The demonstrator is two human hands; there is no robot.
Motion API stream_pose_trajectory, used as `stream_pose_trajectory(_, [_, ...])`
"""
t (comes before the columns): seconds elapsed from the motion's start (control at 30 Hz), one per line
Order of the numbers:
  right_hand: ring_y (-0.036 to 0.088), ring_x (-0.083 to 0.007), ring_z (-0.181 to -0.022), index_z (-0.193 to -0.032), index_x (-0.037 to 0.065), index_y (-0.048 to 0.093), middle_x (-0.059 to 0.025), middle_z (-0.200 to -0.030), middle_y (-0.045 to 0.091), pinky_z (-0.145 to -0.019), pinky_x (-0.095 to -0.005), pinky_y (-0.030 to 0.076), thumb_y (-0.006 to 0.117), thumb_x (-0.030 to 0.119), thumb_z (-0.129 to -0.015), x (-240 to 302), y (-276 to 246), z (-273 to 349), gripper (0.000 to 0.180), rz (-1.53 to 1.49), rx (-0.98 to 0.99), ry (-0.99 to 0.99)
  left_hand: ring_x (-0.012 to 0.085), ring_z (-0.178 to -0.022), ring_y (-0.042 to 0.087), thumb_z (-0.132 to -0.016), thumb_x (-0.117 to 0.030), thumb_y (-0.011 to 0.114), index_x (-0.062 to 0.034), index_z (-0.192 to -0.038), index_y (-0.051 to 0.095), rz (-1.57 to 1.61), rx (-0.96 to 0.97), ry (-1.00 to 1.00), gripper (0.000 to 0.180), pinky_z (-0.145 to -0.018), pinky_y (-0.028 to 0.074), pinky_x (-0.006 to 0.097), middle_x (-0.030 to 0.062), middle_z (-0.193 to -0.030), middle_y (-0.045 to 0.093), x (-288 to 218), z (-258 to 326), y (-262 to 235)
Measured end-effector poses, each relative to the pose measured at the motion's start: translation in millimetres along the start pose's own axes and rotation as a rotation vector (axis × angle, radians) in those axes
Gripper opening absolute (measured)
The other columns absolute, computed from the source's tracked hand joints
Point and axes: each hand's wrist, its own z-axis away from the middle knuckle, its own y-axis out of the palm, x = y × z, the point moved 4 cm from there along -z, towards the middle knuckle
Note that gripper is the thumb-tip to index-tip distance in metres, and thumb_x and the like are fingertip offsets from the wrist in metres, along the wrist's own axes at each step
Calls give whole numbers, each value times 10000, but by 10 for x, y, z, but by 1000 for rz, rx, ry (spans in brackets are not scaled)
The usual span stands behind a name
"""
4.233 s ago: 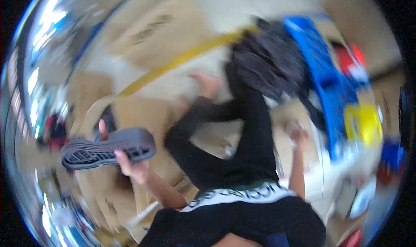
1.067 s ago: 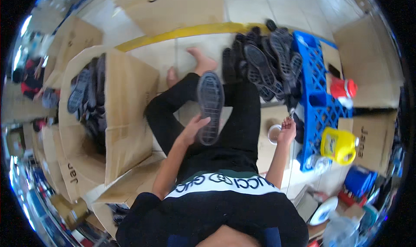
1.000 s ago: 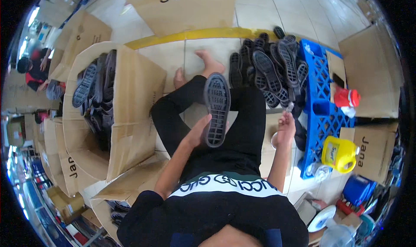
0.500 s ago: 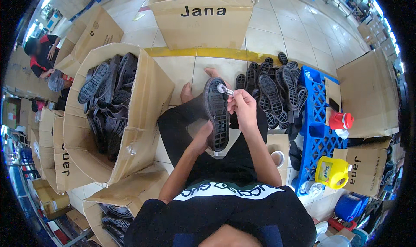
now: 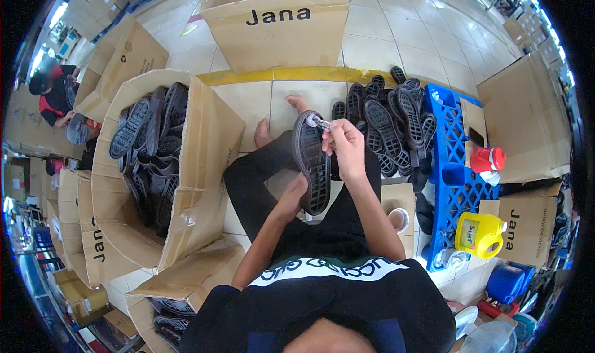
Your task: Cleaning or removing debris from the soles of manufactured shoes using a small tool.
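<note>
Head view: left hand has a closed grip on 1 shoe sole, lower end, above the lap; right hand pinches 1 small tool at the upper end. Pressing there could tip the sole, held so low.

The held sole is blocked low by the left hand and at the upper right by the right hand with its small tool — its upper left edge can be reached freely. Farther left, passage is closed off by a carton wall. Ahead, bare floor tiles are left open between that wall and the sole pile. On the right, reach is hemmed in by the pile, a blue pallet and a cup.
</note>
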Motion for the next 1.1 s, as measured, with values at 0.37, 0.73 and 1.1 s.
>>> stream_pose_trajectory(0.37, [522,-147,-605,-958,-2,583,-73,-752,544,-581,-265,427,586,43,-916,353,151,139,62,813,362,-530,156,-1174,544,-942,-567,523,-21,-1399,419,-30,89,-34,720,-1015,427,321,69,-1299,552,-113,59,-42])
stream_pose_trajectory(0.73, [610,-344,-696,-899,29,535,-131,-833,564,-605,-402,506,648,54,-806,-29,38,645,149,1007,650,-444,173,-1129,576,-1006,-521,410,-39,-1331,496,4,-74,5,588,-1013,427,339,78,-1245,599,-270,151,-160])
stream_pose_trajectory(1.1, [599,-283,-695,-920,5,593,-138,-804,574,-647,-342,493,628,60,-857,-111,-109,890,91,951,648,-242,316,-1199,567,-1009,-557,276,-9,-1419,391,223,9,87,694,-1022,458,455,185,-1347,541,-327,56,-106])
